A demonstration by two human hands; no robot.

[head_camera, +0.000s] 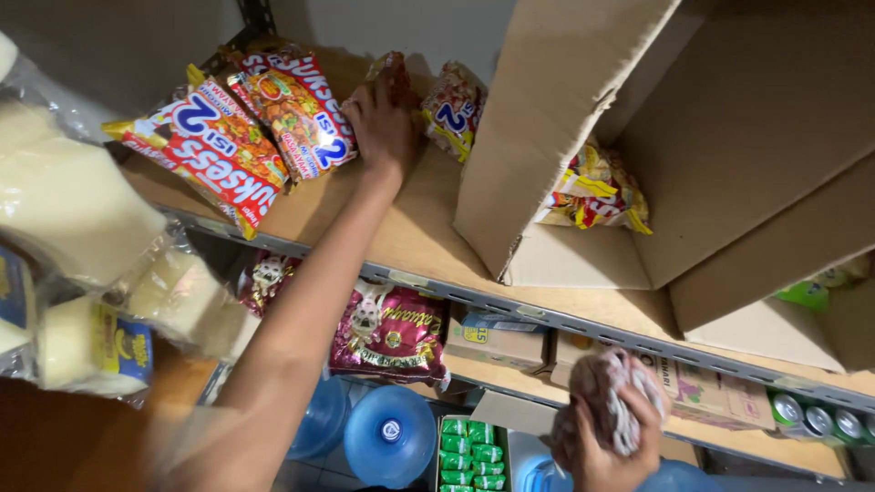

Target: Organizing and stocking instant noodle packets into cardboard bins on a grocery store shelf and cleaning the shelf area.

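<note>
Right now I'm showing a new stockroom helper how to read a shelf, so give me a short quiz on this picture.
1. True or false: the left hand rests on the noodle packets on the upper shelf.
2. What does the right hand hold? A) a green can B) a crumpled packet C) a water jug
3. Fill in: the open cardboard box on the upper shelf lies tipped on its ____.

Key
1. True: the hand lies against the red packets.
2. B: a crumpled packet, below the shelf edge. The water jug stands on the floor.
3. Side: its opening shows more packets inside.
</note>
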